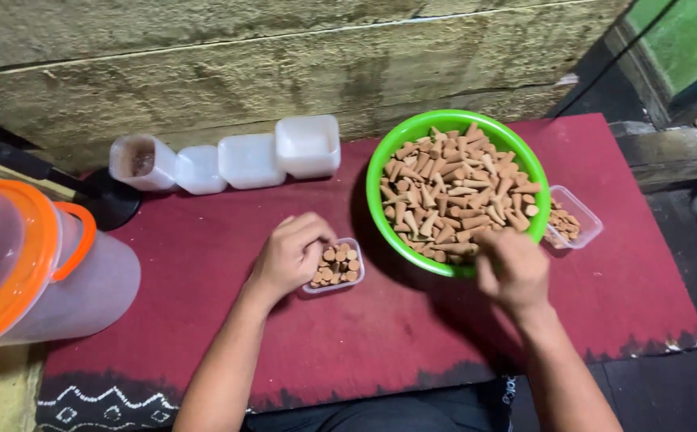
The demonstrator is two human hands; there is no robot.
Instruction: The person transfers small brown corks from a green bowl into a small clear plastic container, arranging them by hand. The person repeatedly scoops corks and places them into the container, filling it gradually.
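Note:
A green bowl [382, 160] heaped with brown incense cones [452, 188] stands on a red mat [204, 264]. My right hand [512, 268] reaches over the bowl's near rim, fingers curled among the cones. My left hand [291, 254] rests on the left side of a small clear box [356, 276] packed with upright cones [339, 264], fingertips touching them. Whether the left fingers hold a cone is hidden.
Another clear box of cones [576, 220] sits right of the bowl. Several white plastic boxes [248, 160] line the wall behind. A big clear container with an orange lid [36, 264] lies at left, next to a black round base [112, 200].

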